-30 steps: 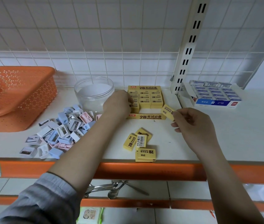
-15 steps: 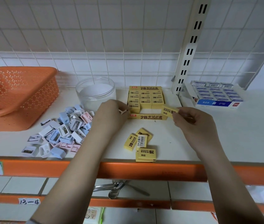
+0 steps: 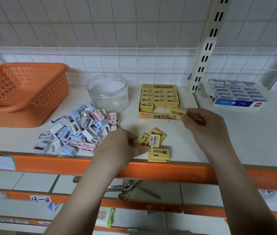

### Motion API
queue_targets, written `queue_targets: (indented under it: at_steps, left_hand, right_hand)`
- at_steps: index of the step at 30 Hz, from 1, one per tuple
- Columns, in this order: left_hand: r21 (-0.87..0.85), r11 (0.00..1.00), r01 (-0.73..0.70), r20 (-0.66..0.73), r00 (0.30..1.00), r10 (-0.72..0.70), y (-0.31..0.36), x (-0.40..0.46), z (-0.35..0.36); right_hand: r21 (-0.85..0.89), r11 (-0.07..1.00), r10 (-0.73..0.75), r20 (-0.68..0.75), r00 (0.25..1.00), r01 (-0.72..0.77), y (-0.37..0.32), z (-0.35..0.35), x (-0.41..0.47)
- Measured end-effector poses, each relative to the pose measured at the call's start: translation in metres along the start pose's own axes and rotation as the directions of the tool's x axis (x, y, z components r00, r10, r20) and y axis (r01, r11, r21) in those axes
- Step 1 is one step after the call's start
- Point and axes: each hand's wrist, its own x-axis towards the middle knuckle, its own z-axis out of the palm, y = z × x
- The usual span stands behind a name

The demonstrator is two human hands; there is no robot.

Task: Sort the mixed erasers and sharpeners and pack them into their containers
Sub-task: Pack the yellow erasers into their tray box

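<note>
A yellow eraser box [image 3: 159,101] with rows of yellow erasers stands at the back of the white shelf. My right hand [image 3: 204,126] pinches one yellow eraser [image 3: 177,113] just over the box's front right corner. Several loose yellow erasers [image 3: 154,140] lie near the shelf's front edge. My left hand [image 3: 122,145] rests at their left side, fingertips touching the leftmost one. A pile of blue, pink and white sharpeners [image 3: 78,129] lies to the left. Behind it stands a clear round jar [image 3: 108,92].
An orange perforated basket [image 3: 20,92] sits tilted at the far left. A blue-and-white eraser box [image 3: 236,94] stands at the right, past a slotted white upright [image 3: 207,44]. The shelf has an orange front rail [image 3: 185,173]; a wire grid backs it.
My left hand has pulled back from the yellow box down to the loose erasers at the front. My right hand still holds its eraser, now nearer the box's front corner.
</note>
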Motion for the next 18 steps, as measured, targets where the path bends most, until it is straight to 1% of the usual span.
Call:
queue_targets:
  at_steps: [5,11,13,16,18]
  left_hand:
    - [0.038,0.999,0.004,-0.008,1.0,-0.003,0.002,0.001,0.004]
    - [0.06,0.998,-0.026,-0.061,0.998,0.03,-0.001,0.002,0.008]
    - [0.046,0.999,-0.024,-0.095,0.995,0.029,-0.001,0.0,0.009]
    - [0.05,0.999,-0.017,-0.191,0.981,0.026,-0.003,-0.002,0.007]
    - [0.035,0.999,-0.019,-0.244,0.969,0.027,-0.007,-0.003,0.004]
  right_hand:
    - [0.075,0.996,0.037,0.027,0.999,-0.039,0.002,0.0,-0.003]
    - [0.224,0.962,0.144,0.073,0.987,-0.157,0.003,0.002,-0.002]
    - [0.272,0.94,0.187,0.091,0.978,-0.205,-0.004,0.001,0.001]
    - [0.306,0.914,0.241,0.124,0.963,-0.268,-0.016,-0.002,0.013]
    - [0.331,0.89,0.257,0.206,0.944,-0.315,-0.023,-0.003,0.027]
